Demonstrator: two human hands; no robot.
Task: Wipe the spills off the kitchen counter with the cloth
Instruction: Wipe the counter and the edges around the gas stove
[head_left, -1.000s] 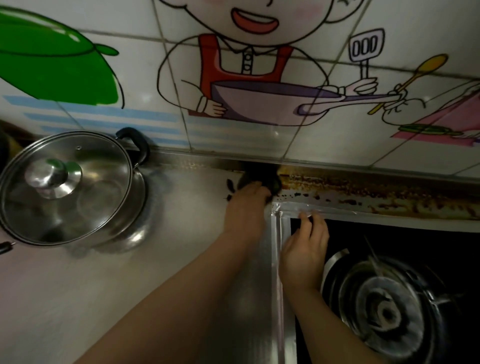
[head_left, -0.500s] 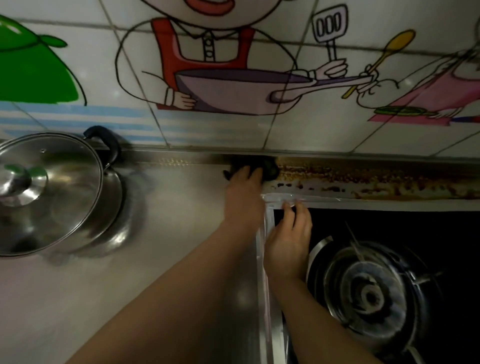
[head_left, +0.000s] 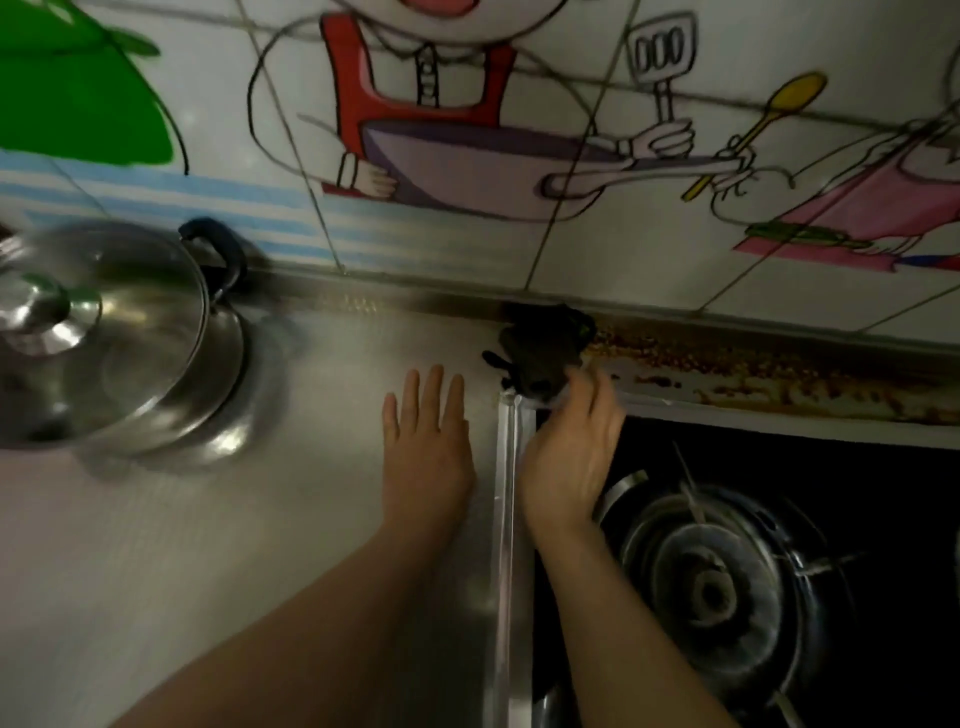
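Observation:
A dark, bunched cloth (head_left: 543, 340) lies at the back of the steel counter (head_left: 291, 519), against the wall ledge and at the stove's far left corner. Brown, crusty spills (head_left: 753, 364) run to the right of it along the strip behind the stove. My right hand (head_left: 569, 452) reaches over the stove's corner, and its blurred fingertips close on the cloth's near edge. My left hand (head_left: 426, 431) rests flat on the counter just left of the stove rim, fingers spread, a short way from the cloth and holding nothing.
A steel pot with a glass lid (head_left: 109, 332) and a black handle stands on the counter at the left. A black gas stove with a burner (head_left: 711, 587) fills the lower right. Its raised metal rim (head_left: 511, 519) divides it from the counter. A tiled wall with cartoon pictures rises behind.
My left hand has let go of the cloth and pulled back to lie flat on the counter. My right hand has moved from the stove rim up to the cloth.

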